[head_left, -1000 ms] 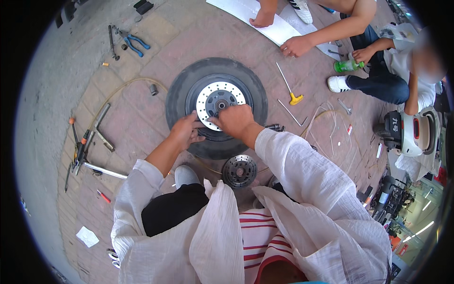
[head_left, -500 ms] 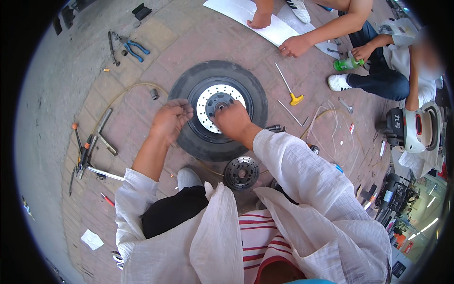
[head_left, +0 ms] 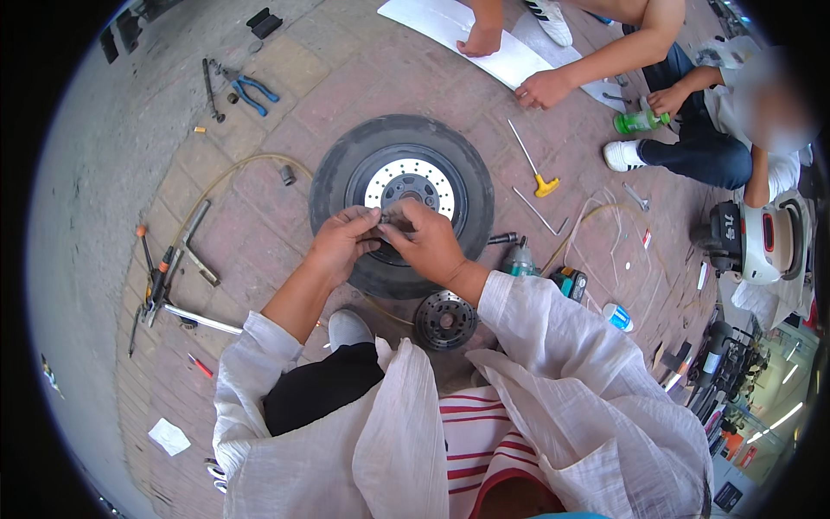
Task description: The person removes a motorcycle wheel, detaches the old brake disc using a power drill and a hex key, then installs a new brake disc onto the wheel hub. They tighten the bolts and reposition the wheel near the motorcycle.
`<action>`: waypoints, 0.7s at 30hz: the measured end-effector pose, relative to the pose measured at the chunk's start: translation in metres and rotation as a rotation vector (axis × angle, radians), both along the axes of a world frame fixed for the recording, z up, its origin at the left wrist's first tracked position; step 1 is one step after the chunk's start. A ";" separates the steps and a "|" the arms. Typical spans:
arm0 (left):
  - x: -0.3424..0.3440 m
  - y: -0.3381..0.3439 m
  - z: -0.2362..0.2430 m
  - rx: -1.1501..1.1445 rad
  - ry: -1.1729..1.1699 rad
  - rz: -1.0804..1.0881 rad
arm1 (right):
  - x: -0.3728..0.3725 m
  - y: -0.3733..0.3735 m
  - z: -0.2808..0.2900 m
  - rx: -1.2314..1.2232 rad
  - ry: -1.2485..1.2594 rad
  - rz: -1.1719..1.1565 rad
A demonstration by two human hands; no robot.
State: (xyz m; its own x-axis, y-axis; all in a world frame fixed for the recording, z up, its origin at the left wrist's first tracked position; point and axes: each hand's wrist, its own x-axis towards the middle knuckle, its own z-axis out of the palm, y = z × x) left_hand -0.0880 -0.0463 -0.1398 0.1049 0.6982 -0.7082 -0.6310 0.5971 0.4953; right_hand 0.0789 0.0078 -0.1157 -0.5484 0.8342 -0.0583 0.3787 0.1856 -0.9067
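Both hands meet over a scooter wheel lying flat on the brick floor, just below its drilled brake disc. The left hand and the right hand pinch a small dark metal part between them, fingers closed narrowly on it; its kind is too small to tell. At six o'clock from the wheel lies a round toothed hub piece. Blue pliers lie at ten o'clock, a yellow-handled T-wrench at two o'clock.

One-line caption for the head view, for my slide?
Both hands, left hand and right hand, pinch a small dark part above a scooter wheel lying on paving.
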 end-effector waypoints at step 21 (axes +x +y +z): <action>-0.027 -0.018 -0.055 0.007 1.362 -0.508 | 0.004 0.066 -0.038 0.280 -0.494 0.240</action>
